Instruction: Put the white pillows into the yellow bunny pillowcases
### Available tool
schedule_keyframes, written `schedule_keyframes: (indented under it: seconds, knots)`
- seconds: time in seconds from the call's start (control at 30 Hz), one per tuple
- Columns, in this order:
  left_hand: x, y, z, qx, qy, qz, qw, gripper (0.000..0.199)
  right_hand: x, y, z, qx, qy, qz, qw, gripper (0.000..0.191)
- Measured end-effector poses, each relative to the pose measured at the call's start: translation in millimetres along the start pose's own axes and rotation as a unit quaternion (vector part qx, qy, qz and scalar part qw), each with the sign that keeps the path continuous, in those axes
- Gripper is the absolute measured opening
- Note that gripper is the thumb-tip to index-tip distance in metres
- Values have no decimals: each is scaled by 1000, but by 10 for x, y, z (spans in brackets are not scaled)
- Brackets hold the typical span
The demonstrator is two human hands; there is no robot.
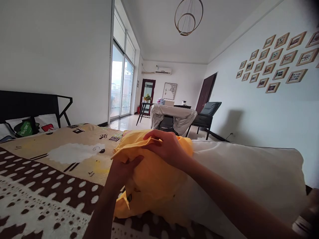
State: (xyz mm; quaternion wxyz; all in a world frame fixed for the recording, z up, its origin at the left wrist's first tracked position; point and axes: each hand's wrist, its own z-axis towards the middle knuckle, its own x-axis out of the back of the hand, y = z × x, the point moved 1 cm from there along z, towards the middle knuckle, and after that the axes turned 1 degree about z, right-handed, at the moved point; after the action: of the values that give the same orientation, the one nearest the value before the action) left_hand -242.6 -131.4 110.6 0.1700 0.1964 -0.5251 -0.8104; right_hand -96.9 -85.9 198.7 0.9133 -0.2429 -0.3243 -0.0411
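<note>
A yellow pillowcase (154, 186) covers the near left end of a long white pillow (246, 176), the rest of which lies bare to the right. My left hand (126, 171) grips the pillowcase's left edge; its thumb presses on the cloth and its other fingers are mostly hidden beneath the fabric. Across the top, my right hand (165, 146) is closed on a fold of the same pillowcase, with the fingers pointing left. A small dark and green printed mark shows low on the yellow cloth, near my left wrist.
Under the pillow spreads a brown, white and beige blanket (69, 152) with a sheep print. A black-framed seat (30, 104) with bags stands at left. Farther off are a covered table (171, 111), a black chair (209, 114) and a glass sliding door (121, 83).
</note>
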Motion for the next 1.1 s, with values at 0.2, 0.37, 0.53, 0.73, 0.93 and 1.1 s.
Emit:
schedule_keyframes:
  seconds: [0.2,0.37,0.53,0.73,0.93,1.1]
  knots:
    - [-4,-31,108,-18,23,48,998,27,55,87,-16,-14,-56,-33,998,12]
    - [35,67,29,-36,13,16,999,30,31,87,-64,18,-60,21,998,19]
    - [34,193,-101,-47,-13,-62,997,22,-27,44,-49,40,-55,-10,998,21]
    - [27,76,25,-34,-67,-69,995,24,171,206,-20,54,-74,-113,989,9]
    - [-9,32,73,-61,18,-23,998,21,420,354,45,16,-105,-163,981,17]
    - [-7,53,49,-137,44,24,989,14,508,229,66,39,-142,-201,968,15]
